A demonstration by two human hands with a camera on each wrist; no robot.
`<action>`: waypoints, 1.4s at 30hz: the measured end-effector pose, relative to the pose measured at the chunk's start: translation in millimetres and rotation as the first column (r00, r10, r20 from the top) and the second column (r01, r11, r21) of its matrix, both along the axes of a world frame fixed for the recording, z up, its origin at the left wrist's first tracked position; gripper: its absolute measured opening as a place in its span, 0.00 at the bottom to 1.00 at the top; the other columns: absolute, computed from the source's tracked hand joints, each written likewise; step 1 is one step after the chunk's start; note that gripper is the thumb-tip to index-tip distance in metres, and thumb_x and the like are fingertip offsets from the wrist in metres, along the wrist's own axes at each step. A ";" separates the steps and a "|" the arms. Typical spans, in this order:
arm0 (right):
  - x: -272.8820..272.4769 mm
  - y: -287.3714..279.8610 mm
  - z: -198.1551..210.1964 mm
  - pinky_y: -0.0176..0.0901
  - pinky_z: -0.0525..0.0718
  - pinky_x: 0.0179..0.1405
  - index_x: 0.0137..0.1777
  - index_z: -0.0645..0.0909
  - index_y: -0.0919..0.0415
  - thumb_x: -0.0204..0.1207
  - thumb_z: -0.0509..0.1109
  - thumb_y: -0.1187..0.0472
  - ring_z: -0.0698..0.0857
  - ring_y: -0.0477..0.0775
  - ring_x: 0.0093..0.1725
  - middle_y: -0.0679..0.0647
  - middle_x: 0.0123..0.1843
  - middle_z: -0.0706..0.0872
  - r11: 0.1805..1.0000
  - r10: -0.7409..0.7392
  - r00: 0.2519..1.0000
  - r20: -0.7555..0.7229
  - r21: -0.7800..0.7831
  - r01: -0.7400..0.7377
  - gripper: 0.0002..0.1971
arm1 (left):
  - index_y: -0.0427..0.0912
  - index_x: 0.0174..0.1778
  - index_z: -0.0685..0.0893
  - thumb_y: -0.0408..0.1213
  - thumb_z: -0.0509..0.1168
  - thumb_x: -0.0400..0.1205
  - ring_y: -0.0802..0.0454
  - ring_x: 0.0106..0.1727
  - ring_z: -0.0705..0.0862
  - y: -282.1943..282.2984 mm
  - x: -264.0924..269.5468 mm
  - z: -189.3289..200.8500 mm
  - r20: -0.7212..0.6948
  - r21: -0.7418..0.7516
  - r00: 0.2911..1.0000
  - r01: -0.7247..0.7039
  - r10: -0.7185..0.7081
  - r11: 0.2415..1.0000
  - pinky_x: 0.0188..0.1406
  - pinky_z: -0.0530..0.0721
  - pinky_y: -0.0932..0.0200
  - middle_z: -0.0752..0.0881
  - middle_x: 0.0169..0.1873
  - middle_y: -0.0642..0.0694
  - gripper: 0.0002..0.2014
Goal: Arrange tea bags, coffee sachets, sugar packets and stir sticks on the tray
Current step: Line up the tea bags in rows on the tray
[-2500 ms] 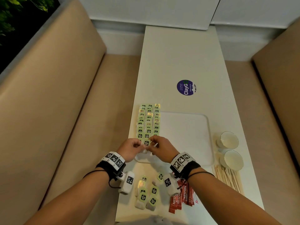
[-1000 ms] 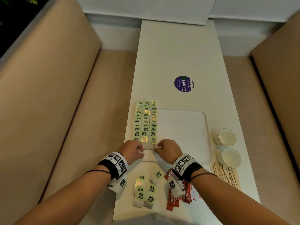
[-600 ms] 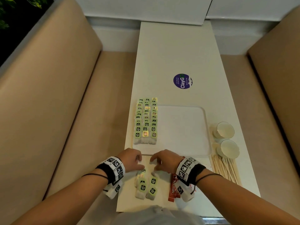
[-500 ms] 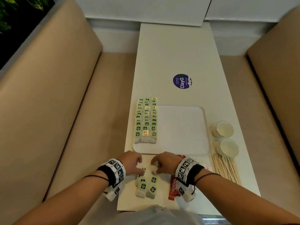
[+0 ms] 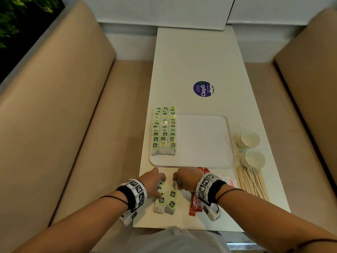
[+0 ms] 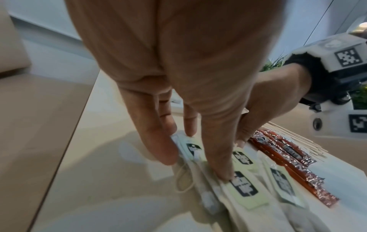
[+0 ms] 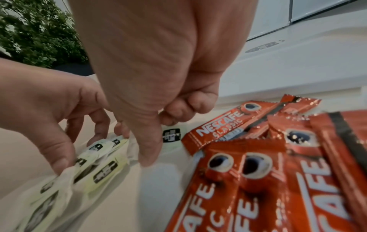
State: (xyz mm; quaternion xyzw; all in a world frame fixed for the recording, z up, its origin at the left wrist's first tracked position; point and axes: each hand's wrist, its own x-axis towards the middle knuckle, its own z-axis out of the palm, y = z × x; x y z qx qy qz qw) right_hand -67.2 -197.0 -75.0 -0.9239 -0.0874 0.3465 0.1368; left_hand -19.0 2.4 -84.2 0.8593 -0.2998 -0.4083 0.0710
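Loose tea bags (image 5: 166, 201) with green tags lie near the table's front edge. My left hand (image 5: 161, 183) is down on them; thumb and fingers (image 6: 164, 149) straddle and pinch a small stack of bags (image 6: 193, 149). Just right of it, my right hand (image 5: 176, 180) has curled fingers (image 7: 178, 108) and its thumb down against one tea bag (image 7: 133, 147). Three rows of tea bags (image 5: 164, 130) fill the left side of the white tray (image 5: 204, 139). Red coffee sachets (image 5: 196, 204) lie under my right wrist. Sugar packets (image 5: 230, 181) and wooden stir sticks (image 5: 251, 181) lie to the right.
Two paper cups (image 5: 249, 138) (image 5: 254, 157) stand right of the tray. A purple round sticker (image 5: 203, 88) marks the table beyond it. Tan bench seats run along both sides, and the table's front edge is just behind my wrists.
Both hands left the tea-bag rows on the tray and drew back to the loose pile at the front edge, where they have settled onto the bags.
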 end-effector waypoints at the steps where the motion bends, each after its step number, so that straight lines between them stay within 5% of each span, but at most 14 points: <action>1: -1.3 -0.6 -0.8 0.47 0.84 0.51 0.67 0.84 0.52 0.78 0.74 0.57 0.86 0.58 0.56 0.52 0.59 0.86 1.000 0.001 1.000 0.013 -0.001 -0.001 0.17 | 0.51 0.71 0.76 0.45 0.81 0.73 0.44 0.59 0.82 -0.6 -1.1 -0.5 0.003 -0.003 1.000 -0.009 0.009 1.000 0.61 0.82 0.52 0.73 0.63 0.48 0.32; 10: -14.9 -3.3 -4.2 0.50 0.86 0.44 0.60 0.86 0.54 0.76 0.77 0.47 0.86 0.57 0.48 0.51 0.59 0.78 1.000 0.016 0.995 0.097 -0.028 -0.013 0.17 | 0.47 0.69 0.78 0.42 0.81 0.73 0.45 0.62 0.83 -5.6 -5.3 -1.5 -0.007 0.007 0.998 -0.062 0.062 0.998 0.60 0.81 0.53 0.82 0.63 0.45 0.29; 15: -16.5 -3.8 1.1 0.52 0.87 0.52 0.58 0.82 0.54 0.81 0.71 0.50 0.88 0.57 0.53 0.52 0.55 0.88 0.999 0.012 0.994 0.109 -0.033 -0.009 0.11 | 0.43 0.53 0.88 0.47 0.80 0.73 0.48 0.48 0.85 -3.2 -5.7 0.2 0.006 0.016 0.996 -0.085 0.085 0.996 0.45 0.81 0.57 0.87 0.47 0.48 0.17; 20: -16.6 -5.6 7.6 0.43 0.79 0.45 0.59 0.83 0.55 0.84 0.69 0.52 0.87 0.54 0.49 0.52 0.52 0.90 0.999 -0.052 0.992 0.115 0.001 0.052 0.09 | 0.46 0.44 0.86 0.48 0.80 0.73 0.52 0.41 0.83 4.1 -4.0 -0.5 -0.052 -0.058 0.986 -0.162 0.159 0.985 0.40 0.80 0.59 0.83 0.37 0.54 0.13; 23: -17.6 -8.7 10.3 0.45 0.84 0.49 0.63 0.83 0.55 0.85 0.68 0.59 0.88 0.54 0.52 0.53 0.54 0.91 0.992 -0.118 0.990 0.079 0.058 0.113 0.10 | 0.45 0.41 0.86 0.47 0.80 0.74 0.54 0.37 0.81 8.1 -0.2 0.6 -0.118 -0.109 0.971 -0.220 0.208 0.969 0.38 0.77 0.60 0.83 0.34 0.54 0.12; 27: -17.7 -13.2 15.2 0.45 0.86 0.47 0.58 0.87 0.55 0.85 0.66 0.50 0.89 0.54 0.49 0.52 0.50 0.90 0.987 -0.149 0.986 0.072 0.064 0.144 0.12 | 0.50 0.31 0.81 0.49 0.81 0.73 0.61 0.27 0.73 11.7 5.9 6.0 -0.208 -0.164 0.939 -0.311 0.275 0.936 0.29 0.71 0.65 0.78 0.26 0.57 0.16; 30: -17.9 -15.6 22.4 0.43 0.85 0.44 0.53 0.88 0.54 0.83 0.67 0.45 0.87 0.50 0.46 0.49 0.48 0.90 0.982 -0.173 0.977 0.124 0.091 0.163 0.14 | 0.47 0.33 0.81 0.49 0.81 0.72 0.57 0.30 0.75 12.8 10.2 8.3 -0.287 -0.190 0.905 -0.376 0.315 0.907 0.32 0.73 0.62 0.80 0.28 0.53 0.16; 36: -17.4 -15.9 37.0 0.44 0.85 0.45 0.54 0.84 0.55 0.83 0.67 0.56 0.87 0.51 0.43 0.51 0.48 0.90 0.946 -0.227 0.963 0.146 0.269 0.182 0.06 | 0.45 0.33 0.81 0.37 0.77 0.77 0.47 0.42 0.87 7.5 19.5 14.1 -0.459 -0.263 0.781 -0.575 0.424 0.775 0.44 0.85 0.52 0.90 0.41 0.42 0.12; 39: -13.8 -13.6 42.5 0.45 0.87 0.45 0.56 0.85 0.57 0.82 0.66 0.59 0.85 0.50 0.41 0.52 0.52 0.89 0.939 -0.217 0.962 0.166 0.306 0.159 0.08 | 0.41 0.36 0.79 0.29 0.69 0.82 0.44 0.53 0.90 2.3 21.1 23.0 -0.642 -0.224 0.608 -0.731 0.467 0.644 0.51 0.87 0.48 0.93 0.54 0.42 0.10; 42: -9.4 -9.9 44.0 0.46 0.86 0.47 0.57 0.87 0.56 0.81 0.66 0.61 0.84 0.50 0.43 0.52 0.53 0.89 0.933 -0.216 0.963 0.160 0.326 0.155 0.10 | 0.42 0.34 0.74 0.25 0.64 0.83 0.41 0.57 0.89 -3.4 22.1 28.6 -0.733 -0.182 0.474 -0.828 0.488 0.530 0.47 0.87 0.51 0.92 0.56 0.38 0.14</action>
